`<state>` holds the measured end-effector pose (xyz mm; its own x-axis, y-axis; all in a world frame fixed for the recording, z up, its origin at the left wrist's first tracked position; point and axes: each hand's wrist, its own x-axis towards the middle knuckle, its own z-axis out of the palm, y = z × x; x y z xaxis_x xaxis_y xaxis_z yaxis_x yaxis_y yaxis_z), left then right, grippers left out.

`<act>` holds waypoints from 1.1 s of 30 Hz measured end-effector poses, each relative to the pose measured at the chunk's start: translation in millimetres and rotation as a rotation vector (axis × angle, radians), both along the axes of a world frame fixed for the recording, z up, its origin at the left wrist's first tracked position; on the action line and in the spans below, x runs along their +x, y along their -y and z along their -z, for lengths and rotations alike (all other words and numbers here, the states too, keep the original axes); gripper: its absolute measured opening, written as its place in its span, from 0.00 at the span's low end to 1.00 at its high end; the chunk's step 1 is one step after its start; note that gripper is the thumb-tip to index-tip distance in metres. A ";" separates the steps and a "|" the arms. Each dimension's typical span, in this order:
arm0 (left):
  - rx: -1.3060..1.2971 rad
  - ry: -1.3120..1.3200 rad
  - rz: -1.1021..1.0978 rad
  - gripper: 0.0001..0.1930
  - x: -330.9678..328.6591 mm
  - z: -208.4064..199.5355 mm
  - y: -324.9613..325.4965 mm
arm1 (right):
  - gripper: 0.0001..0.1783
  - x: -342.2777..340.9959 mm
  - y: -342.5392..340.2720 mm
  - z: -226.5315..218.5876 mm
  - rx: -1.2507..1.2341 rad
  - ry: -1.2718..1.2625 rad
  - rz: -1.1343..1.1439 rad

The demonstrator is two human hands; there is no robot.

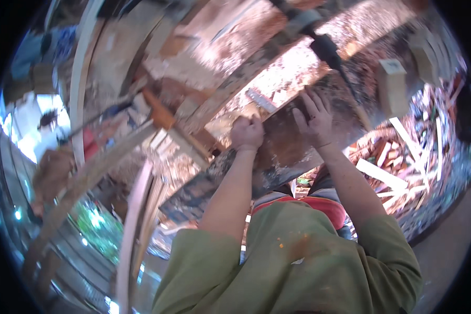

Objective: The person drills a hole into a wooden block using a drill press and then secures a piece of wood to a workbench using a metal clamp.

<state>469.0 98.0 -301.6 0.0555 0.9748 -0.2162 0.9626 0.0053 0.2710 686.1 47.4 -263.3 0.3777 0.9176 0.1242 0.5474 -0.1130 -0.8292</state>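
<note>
My left hand [247,133] is closed, knuckles up, at the far edge of a dark, worn wooden bench board [290,149]. Anything inside its fingers is hidden. On the same board, my right hand [315,119] has its fingers stretched out and apart, pointing away from me. A small grey flat piece [261,99] lies just beyond, between the two hands. To the right of my right hand, a black tapered tool part [327,51] with a thin dark shaft slants down toward the board. The picture is somewhat blurred.
A pale wood block [392,86] stands at the right. Wood scraps and offcuts [392,162] litter the ground below it. An orange-brown piece [159,110] sits among timber at the left. Long curved-looking boards [133,220] lean at the lower left. Sawdust [277,76] covers the far area.
</note>
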 end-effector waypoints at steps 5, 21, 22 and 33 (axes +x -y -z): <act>0.009 0.073 -0.045 0.19 2.7 -16.5 -4.8 | 0.21 -15.0 -1.0 18.3 -0.200 0.506 -0.107; -0.136 -0.005 0.030 0.26 -53.4 -16.4 17.0 | 0.20 -23.7 3.4 17.2 -0.267 0.553 -0.074; -0.138 -0.042 0.016 0.27 -53.3 -17.8 16.2 | 0.20 -25.6 2.5 17.0 -0.268 0.548 -0.079; 0.017 -0.025 0.057 0.23 -60.2 -8.5 21.0 | 0.21 -31.2 0.9 17.2 -0.304 0.560 -0.104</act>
<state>408.8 77.0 -293.1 0.1057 0.9736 -0.2021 0.9677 -0.0540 0.2461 654.9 46.4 -280.6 0.2386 0.9711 0.0061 0.9088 -0.2210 -0.3540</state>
